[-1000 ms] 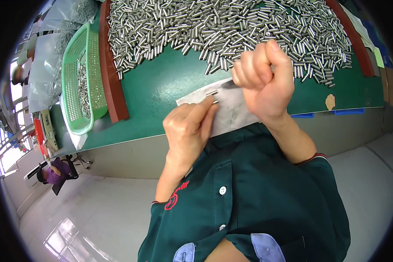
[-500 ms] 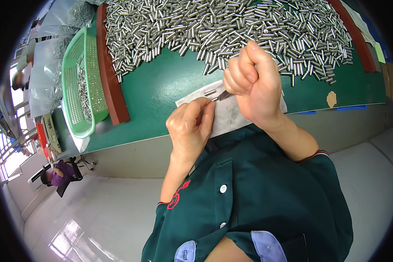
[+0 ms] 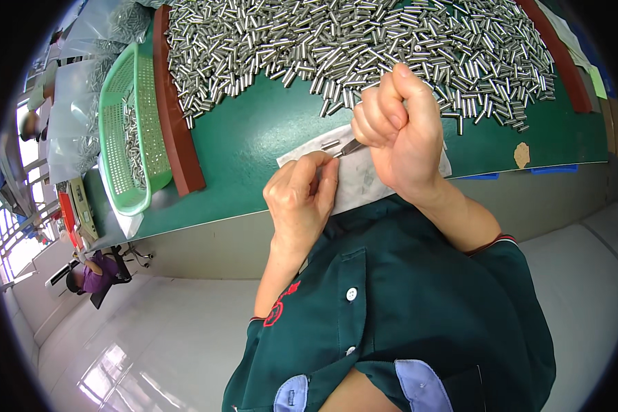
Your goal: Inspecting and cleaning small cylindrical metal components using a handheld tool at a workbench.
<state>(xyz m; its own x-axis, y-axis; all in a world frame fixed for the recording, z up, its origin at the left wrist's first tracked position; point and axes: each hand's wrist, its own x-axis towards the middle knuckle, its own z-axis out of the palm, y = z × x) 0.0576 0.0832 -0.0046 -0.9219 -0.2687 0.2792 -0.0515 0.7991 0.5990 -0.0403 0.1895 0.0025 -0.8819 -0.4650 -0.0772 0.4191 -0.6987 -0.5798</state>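
Simply, slim silvery metal pin [image 3: 345,147], tilted.

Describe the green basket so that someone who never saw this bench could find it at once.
Start at the green worktop covered by a heap of small metal cylinders. A brown wooden strip borders its left edge, and just outside that strip sits the green basket. It alone is a pale green perforated plastic container, holding a few cylinders.
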